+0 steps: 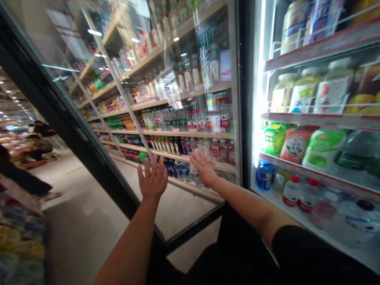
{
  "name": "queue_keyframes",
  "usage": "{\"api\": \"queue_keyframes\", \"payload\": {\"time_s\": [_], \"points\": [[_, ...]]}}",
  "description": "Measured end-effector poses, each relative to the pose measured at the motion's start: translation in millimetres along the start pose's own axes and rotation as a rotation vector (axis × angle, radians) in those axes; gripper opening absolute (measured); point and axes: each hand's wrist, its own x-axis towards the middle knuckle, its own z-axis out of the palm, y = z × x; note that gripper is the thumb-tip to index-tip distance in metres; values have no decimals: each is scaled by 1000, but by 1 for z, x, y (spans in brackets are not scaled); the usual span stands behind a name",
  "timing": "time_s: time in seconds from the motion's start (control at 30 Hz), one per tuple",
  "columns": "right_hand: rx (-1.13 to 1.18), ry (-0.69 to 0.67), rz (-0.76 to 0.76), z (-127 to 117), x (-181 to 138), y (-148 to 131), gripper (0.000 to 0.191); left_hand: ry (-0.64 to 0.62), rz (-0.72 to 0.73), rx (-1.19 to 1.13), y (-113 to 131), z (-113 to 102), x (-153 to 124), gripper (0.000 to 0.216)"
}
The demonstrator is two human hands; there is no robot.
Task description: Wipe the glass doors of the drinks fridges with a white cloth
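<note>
A glass cooler door (190,226) with a dark frame stands swung out in front of me. My left hand (153,178) is raised at the glass, palm forward and fingers spread, holding nothing. Farther right, my right hand (203,168) reaches toward the same pane with its fingers stretched out; it is slightly blurred and also empty. Whether either palm presses on the glass, I cannot tell. Shelves of bottles show through or in the pane behind both hands.
On my right the lit cooler has shelves (314,171) with several drinks, among them a green-labelled bottle (324,147) and red-capped bottles (292,190). At left are the shop floor (74,221), a person's leg (26,180) and blurred colourful packages (22,241).
</note>
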Motion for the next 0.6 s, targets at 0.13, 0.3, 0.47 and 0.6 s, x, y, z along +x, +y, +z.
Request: {"api": "queue_keyframes", "payload": {"time_s": [0.13,0.3,0.47,0.6], "points": [[-21,-272,-357,2,-11,-20,63,2,-2,3,1,-1,1,53],[-31,-227,-285,-7,-8,-2,63,16,30,37,-1,1,-1,56],[2,104,116,-23,11,25,71,22,51,69,-2,3,-2,58],[74,319,316,-30,27,34,73,-16,26,52,-4,3,0,56]]}}
